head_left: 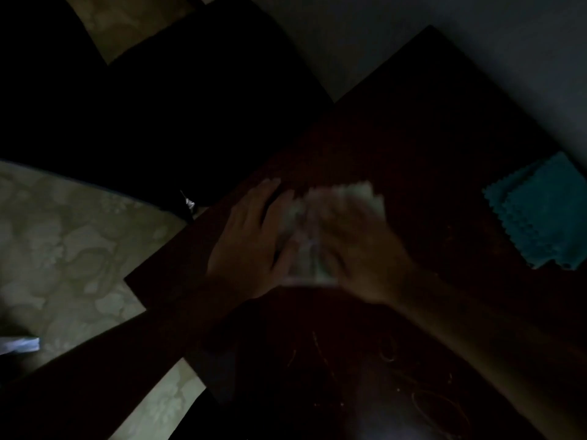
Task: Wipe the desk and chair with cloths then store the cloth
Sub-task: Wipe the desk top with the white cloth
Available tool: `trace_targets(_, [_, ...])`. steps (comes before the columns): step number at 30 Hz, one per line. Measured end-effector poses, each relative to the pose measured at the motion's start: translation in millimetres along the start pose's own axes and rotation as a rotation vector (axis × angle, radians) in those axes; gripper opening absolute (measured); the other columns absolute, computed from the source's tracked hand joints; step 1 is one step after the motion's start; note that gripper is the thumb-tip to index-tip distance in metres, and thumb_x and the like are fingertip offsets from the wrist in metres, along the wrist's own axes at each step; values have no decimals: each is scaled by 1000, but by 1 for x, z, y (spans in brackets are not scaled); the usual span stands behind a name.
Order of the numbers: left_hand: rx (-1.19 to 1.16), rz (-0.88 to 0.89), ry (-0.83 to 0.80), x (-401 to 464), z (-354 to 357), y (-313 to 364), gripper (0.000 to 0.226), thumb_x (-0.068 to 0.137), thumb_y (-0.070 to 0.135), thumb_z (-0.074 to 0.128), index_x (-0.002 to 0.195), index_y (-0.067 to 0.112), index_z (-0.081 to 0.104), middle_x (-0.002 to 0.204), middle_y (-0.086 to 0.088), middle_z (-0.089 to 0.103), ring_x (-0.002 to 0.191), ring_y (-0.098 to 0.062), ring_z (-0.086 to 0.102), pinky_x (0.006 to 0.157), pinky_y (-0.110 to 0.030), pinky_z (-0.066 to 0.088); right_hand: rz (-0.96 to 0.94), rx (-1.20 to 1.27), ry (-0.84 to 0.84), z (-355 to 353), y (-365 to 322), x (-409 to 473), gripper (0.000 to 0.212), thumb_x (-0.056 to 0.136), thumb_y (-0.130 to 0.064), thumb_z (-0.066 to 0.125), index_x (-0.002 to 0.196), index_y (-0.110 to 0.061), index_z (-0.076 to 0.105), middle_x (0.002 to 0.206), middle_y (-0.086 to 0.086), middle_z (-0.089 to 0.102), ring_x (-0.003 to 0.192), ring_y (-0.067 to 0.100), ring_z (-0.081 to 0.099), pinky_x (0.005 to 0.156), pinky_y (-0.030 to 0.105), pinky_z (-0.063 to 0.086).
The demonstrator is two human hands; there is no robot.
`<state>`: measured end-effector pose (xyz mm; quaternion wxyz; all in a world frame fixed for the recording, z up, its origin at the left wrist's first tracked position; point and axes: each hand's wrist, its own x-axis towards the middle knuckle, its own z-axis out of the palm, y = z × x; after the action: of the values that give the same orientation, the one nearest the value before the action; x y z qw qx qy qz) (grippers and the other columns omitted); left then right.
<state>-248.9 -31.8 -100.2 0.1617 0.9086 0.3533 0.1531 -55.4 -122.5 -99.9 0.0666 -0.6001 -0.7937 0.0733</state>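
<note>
Though the room is very dim, a dark wooden desk (422, 128) fills most of the view, running from 6 o'clock up to a corner near 1 o'clock, its surface scratched and ring-marked at the near end. Beyond its left edge, from 9 to 12 o'clock, stands a black chair (152, 115) (little more than a dark mass), and below that a pale floor (63, 249) with a leafy pattern shows at 8 o'clock. At 3 o'clock a folded teal cloth (536, 211) with zigzag edges lies flat on the desk, well apart from the hands. At the centre a white cloth (317, 227) rests on the desk between both hands. The left hand (251, 239) lies flat with fingers spread, touching the cloth's left edge. The right hand (365, 249), blurred, presses down on top of the cloth; whether its fingers pinch the fabric cannot be told.
</note>
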Motion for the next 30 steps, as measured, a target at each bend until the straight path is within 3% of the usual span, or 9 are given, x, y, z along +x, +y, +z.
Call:
trace_targets(4, [-38, -34, 35, -2, 1, 0, 54, 98, 34, 46, 144, 5, 38, 151, -20, 33, 143, -32, 29, 115, -42, 30, 408, -83, -11, -17, 58, 105, 52, 104, -32, 23, 153, -16, 27, 162, 10, 18, 150, 30, 13, 119, 46, 11])
trace_targets(7, [-55, -25, 65, -2, 2, -2, 52, 99, 30, 46, 143, 6, 34, 149, -23, 33, 141, -34, 30, 116, -39, 27, 287, -136, -46, -3, 23, 86, 59, 102, -38, 20, 155, -13, 20, 163, 13, 14, 150, 34, 10, 119, 51, 10])
trace_targets(12, [-37, -16, 23, 0, 0, -2, 55, 95, 33, 49, 144, 9, 40, 151, -18, 34, 143, -30, 28, 114, -38, 28, -26, -30, -59, -2, -10, 8, 48, 101, -28, 32, 143, -8, 45, 155, 17, 34, 146, 33, 24, 118, 54, 21])
trace_targets(14, [-5, 20, 6, 1, 0, -3, 54, 94, 33, 50, 143, 11, 43, 152, -16, 35, 144, -29, 28, 114, -39, 29, 207, -173, -53, -10, 42, 46, 55, 98, -23, 22, 149, -2, 28, 151, 28, 34, 140, 44, 33, 114, 58, 28])
trace_targets(17, [25, 52, -3, 1, -1, -3, 51, 93, 31, 53, 141, 14, 50, 152, -10, 38, 143, -27, 31, 111, -45, 34, 613, -164, -8, -25, 102, 86, 56, 103, -30, 15, 155, -9, 14, 160, 21, 16, 147, 38, 18, 116, 52, 19])
trace_targets(22, [18, 225, 3, 0, 1, -3, 46, 92, 24, 53, 137, 15, 51, 150, -10, 42, 141, -30, 35, 111, -54, 31, 364, -77, 10, 6, -11, -8, 55, 106, -36, 17, 155, -14, 18, 163, 12, 14, 151, 31, 7, 120, 51, 11])
trace_targets(24, [24, 330, -36, 1, 2, -3, 46, 92, 21, 52, 138, 16, 52, 151, -9, 41, 142, -28, 33, 113, -54, 28, 288, -55, 4, 1, 1, -42, 52, 106, -33, 22, 154, -12, 21, 161, 13, 18, 150, 31, 11, 121, 52, 13])
trace_targets(27, [107, 493, -132, 5, 2, 0, 50, 93, 24, 49, 142, 19, 49, 154, -5, 36, 145, -24, 28, 116, -50, 21, 553, -139, 22, -25, 80, -58, 50, 104, -21, 34, 150, -2, 25, 155, 25, 27, 144, 45, 24, 116, 58, 21])
trace_targets(30, [50, 479, -178, 10, 8, 19, 50, 95, 26, 47, 144, 19, 46, 155, -4, 36, 147, -22, 25, 117, -48, 18, 679, -160, 46, -28, 85, -63, 56, 106, -32, 10, 153, -3, 21, 159, 23, 20, 148, 41, 15, 117, 56, 16])
